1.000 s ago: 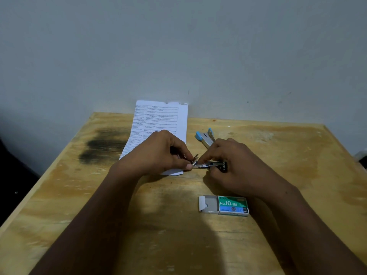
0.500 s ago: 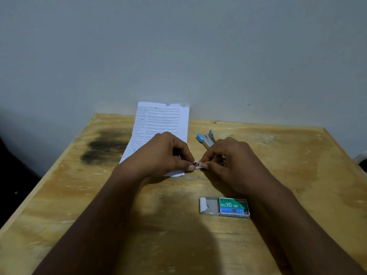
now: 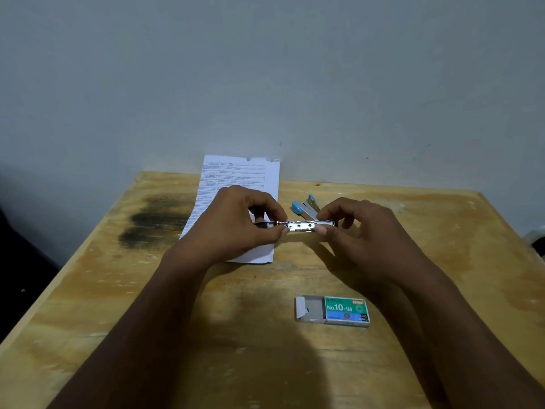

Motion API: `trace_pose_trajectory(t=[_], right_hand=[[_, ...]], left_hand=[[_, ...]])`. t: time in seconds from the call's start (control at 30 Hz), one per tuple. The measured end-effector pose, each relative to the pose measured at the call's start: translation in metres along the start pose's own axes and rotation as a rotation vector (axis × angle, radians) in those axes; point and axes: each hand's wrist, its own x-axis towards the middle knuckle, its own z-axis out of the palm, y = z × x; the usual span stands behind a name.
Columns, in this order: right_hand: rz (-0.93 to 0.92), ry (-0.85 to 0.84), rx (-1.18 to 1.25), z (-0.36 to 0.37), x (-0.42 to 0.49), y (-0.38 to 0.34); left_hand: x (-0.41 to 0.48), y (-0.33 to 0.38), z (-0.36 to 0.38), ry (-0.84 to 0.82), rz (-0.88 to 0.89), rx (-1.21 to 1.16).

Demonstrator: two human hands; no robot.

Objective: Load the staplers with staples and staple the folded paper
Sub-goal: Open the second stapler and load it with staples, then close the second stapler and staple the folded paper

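My left hand [image 3: 236, 225] pinches one end of the metal stapler [image 3: 300, 225] above the folded paper [image 3: 236, 184], and my right hand [image 3: 362, 228] pinches the other end, so it hangs between them off the tabletop [image 3: 442, 246]. If either pinch loosens, I judge it could drop or spill staples (whether any are loaded I cannot tell). The blue stapler [image 3: 305, 206] lies behind, the staple box [image 3: 336, 311] open nearer me. The wooden surface is stained dark at left; a plain grey wall [image 3: 295, 84] backs it.
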Motion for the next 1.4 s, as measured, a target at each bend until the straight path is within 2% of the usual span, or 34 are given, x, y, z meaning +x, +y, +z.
trace_pose_trajectory(t=[0.1, 0.17, 0.23, 0.37, 0.57, 0.67, 0.77, 0.87, 1.03, 1.27, 1.4], right_hand=[[0.006, 0.05, 0.139, -0.003, 0.002, 0.001], [-0.019, 0.103, 0.244, -0.003, 0.002, -0.001], [-0.093, 0.172, 0.223, -0.001, 0.001, -0.004], [-0.198, 0.286, 0.194, 0.003, -0.001, -0.012], [0.111, 0.319, 0.708, -0.007, -0.004, -0.023], [0.26, 0.285, 0.935, -0.001, -0.006, -0.031], [0.305, 0.223, 1.063, 0.006, -0.003, -0.031], [0.322, 0.187, 1.265, 0.008, 0.0, -0.029], [0.325, 0.254, 1.089, 0.016, 0.001, -0.024], [0.294, 0.335, 1.016, 0.01, 0.001, -0.028], [0.34, 0.33, 1.104, 0.01, 0.002, -0.028]], left_hand=[[0.0, 0.002, 0.002, 0.042, 0.023, -0.011], [0.0, 0.003, 0.003, 0.034, -0.067, 0.03], [0.001, 0.003, 0.003, -0.021, -0.179, 0.063], [0.001, 0.008, -0.004, -0.115, -0.259, -0.229], [0.0, 0.014, -0.01, -0.09, -0.236, -0.662], [0.002, 0.016, -0.002, -0.015, -0.223, -0.626], [0.004, 0.018, 0.003, -0.017, -0.23, -0.561], [0.005, 0.019, 0.005, 0.097, -0.185, -0.522], [0.005, 0.018, 0.019, 0.235, -0.128, -0.329], [0.006, 0.016, 0.024, 0.207, -0.122, -0.332], [0.005, 0.016, 0.024, 0.189, -0.092, -0.339]])
